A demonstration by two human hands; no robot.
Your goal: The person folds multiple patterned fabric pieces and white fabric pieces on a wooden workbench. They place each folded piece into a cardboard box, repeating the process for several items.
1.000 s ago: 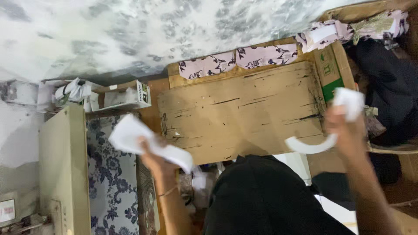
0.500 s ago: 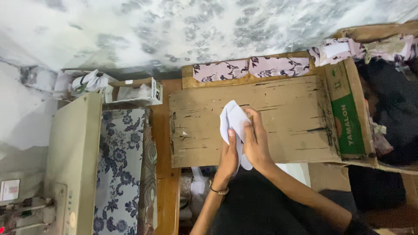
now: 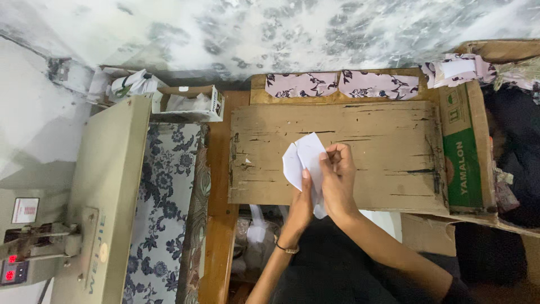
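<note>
Two hands meet over a worn cardboard sheet (image 3: pixel 337 155) on a wooden desk (image 3: pixel 220 225) — the left hand (image 3: pixel 300 207) and right hand (image 3: pixel 337 183) together hold a white fabric piece (image 3: pixel 301 160) above the middle of the sheet. The fingers (image 3: pixel 329 163) of the right hand are curled closed on the piece's right edge; the left thumb presses against its lower part, pinching it from below. The piece stands upright between the hands, its pointed top toward the far side.

Along the far edge of the cardboard lie two pink printed pieces (image 3: pixel 343 84), side by side. To the right, an open carton (image 3: pixel 469 146) with a green panel holds dark cloth (image 3: pixel 514 152), with more pink scraps (image 3: pixel 458 68) at its far corner. On the left stands a beige press machine (image 3: pixel 107 191) over blue floral cloth (image 3: pixel 166 202) — a small white box (image 3: pixel 191 104) sits just beyond it, near the marbled wall (image 3: pixel 253 34).
</note>
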